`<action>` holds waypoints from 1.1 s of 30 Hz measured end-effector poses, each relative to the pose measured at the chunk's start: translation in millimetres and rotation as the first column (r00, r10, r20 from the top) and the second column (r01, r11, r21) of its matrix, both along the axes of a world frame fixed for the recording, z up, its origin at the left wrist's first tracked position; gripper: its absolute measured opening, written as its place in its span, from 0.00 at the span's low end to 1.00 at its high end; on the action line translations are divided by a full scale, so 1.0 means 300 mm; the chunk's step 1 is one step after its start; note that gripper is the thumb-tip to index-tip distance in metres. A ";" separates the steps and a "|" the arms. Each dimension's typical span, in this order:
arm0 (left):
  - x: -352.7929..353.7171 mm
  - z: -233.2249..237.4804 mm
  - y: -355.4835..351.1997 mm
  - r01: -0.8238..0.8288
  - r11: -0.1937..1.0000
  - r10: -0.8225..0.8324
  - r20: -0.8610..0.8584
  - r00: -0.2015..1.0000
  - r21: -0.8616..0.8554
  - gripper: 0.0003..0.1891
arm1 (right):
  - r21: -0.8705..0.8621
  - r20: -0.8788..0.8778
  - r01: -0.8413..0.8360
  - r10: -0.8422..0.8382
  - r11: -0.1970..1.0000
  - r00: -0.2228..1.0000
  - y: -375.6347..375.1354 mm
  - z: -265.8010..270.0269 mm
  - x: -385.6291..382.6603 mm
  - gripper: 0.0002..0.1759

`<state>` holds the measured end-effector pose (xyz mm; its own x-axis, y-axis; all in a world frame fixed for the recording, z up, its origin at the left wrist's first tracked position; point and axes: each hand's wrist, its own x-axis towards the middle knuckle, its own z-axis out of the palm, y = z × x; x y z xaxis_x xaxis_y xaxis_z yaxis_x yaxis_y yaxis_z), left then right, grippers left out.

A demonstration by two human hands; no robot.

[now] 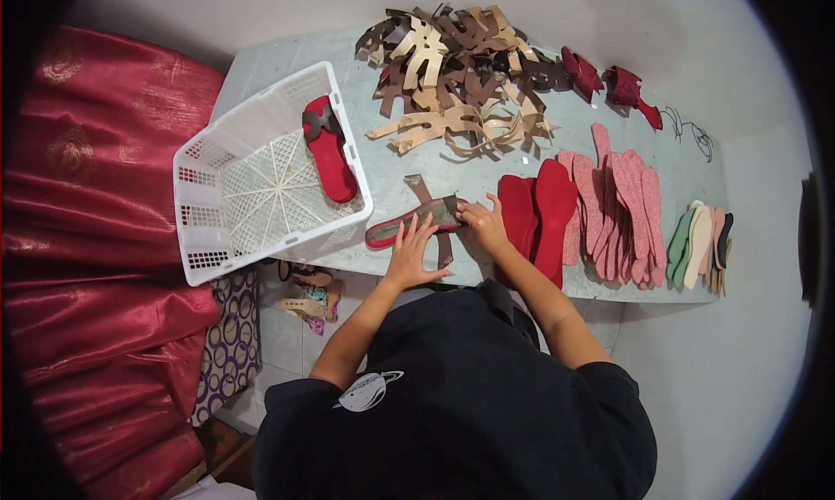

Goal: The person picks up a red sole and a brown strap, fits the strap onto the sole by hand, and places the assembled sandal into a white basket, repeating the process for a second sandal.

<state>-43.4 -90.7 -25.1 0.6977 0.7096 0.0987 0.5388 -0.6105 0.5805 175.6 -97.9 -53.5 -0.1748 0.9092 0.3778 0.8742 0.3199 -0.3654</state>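
A shoe sole (391,232) with a red rim and a brown-grey upper face lies crosswise at the front of the table. Brown strap ends (417,187) stick out from it on the far side and the near side. My left hand (412,258) rests on the sole's left half, fingers spread, thumb apart. At the sole's right end, the bent fingers of my right hand (481,226) press together on its edge; their tips are partly hidden. Just right of that hand stand red-covered soles (554,213).
A white plastic basket (187,213) at left holds a red sole with a brown strap (330,161). Cut strap pieces (470,74) pile up at the back. Pink soles (622,213) and coloured soles (696,243) stand right. Sandals (313,300) lie below the table's left edge.
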 end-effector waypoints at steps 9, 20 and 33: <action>0.030 -0.043 -0.047 -0.065 0.988 0.087 -0.157 0.984 0.139 0.61 | -0.032 0.000 0.034 -0.034 0.999 0.999 -0.007 0.000 -0.009 0.08; 0.117 -0.086 0.000 -0.365 0.876 0.430 -0.167 0.887 0.316 0.47 | -0.040 0.014 0.048 -0.048 0.998 0.999 -0.007 0.004 -0.013 0.08; 0.103 -0.068 0.038 -0.248 0.928 0.256 0.010 0.967 0.279 0.30 | -0.089 0.052 0.038 -0.033 0.995 0.998 -0.006 -0.017 -0.007 0.20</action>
<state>-12.5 -79.4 -45.4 0.5042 0.8099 0.2998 0.7086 -0.5864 0.3925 173.4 -99.6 -58.7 -0.1585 0.9451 0.2859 0.9023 0.2562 -0.3467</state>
